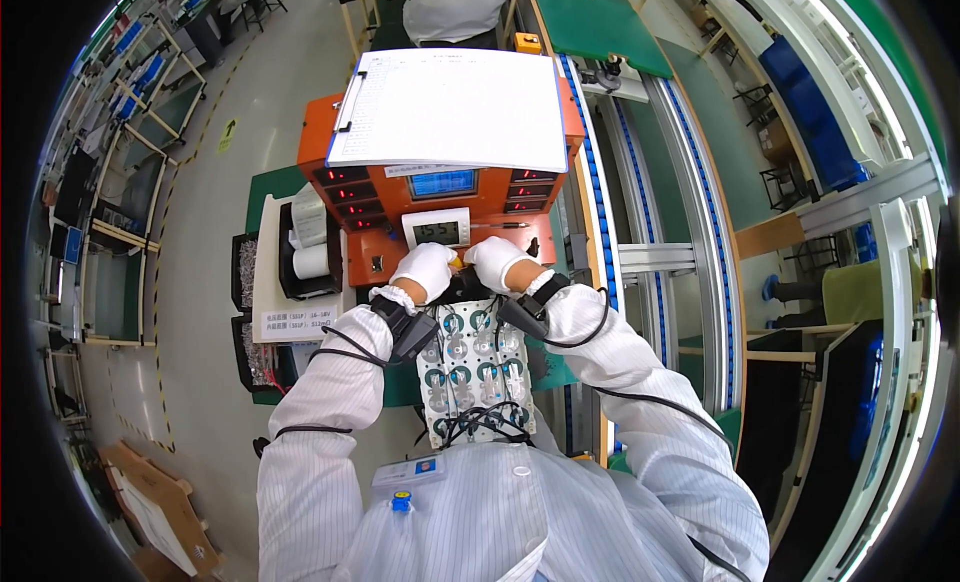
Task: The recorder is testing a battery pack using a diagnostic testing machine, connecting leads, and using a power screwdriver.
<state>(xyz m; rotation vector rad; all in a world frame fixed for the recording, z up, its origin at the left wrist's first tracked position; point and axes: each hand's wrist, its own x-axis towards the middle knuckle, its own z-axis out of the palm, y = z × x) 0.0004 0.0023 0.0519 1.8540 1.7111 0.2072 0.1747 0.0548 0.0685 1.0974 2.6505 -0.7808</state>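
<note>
The orange machine [392, 194] stands on the green surface [275, 185], its small screen [443, 183] lit. At the machine's near edge, the left hand [427, 270] and right hand [497, 265], both in white gloves, meet almost fingertip to fingertip, fingers bent and narrow. A small yellow piece [457, 263] shows between them; I cannot tell which hand grips it, or whether either is closed on it. The pack [460, 348], white with rows of round cells, lies on the near side of the machine, between the forearms, with black wires [484, 420] bunched at its end farthest from the machine. On the machine's front ledge, just beyond the hands, are a white clock [436, 229] and, right of it, a pen [500, 225]. A clipboard [450, 112] with paper covers the machine's top. Left of the machine, a black bin [290, 275] holds white rolls; right of it runs a conveyor [655, 258].
</note>
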